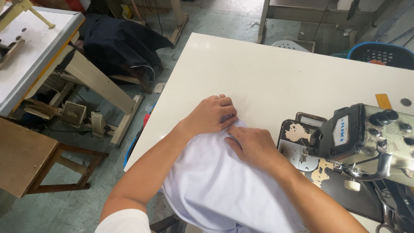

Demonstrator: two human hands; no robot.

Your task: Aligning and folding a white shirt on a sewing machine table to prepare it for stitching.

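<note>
The cloth (215, 185) is plain pale lilac-white; the surface (267, 73) is cream; the sewing machine (366, 133) is grey with black knobs; the basket (381, 54) is blue-rimmed.

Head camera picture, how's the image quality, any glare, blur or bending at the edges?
Head view: even, soft daylight, no hard shadows; the white table is bright but not blown out; both hands, left hand and right hand, and the pale fabric are sharp; wide-angle lens bends the table edges and stretches the sewing machine at the right edge.
</note>
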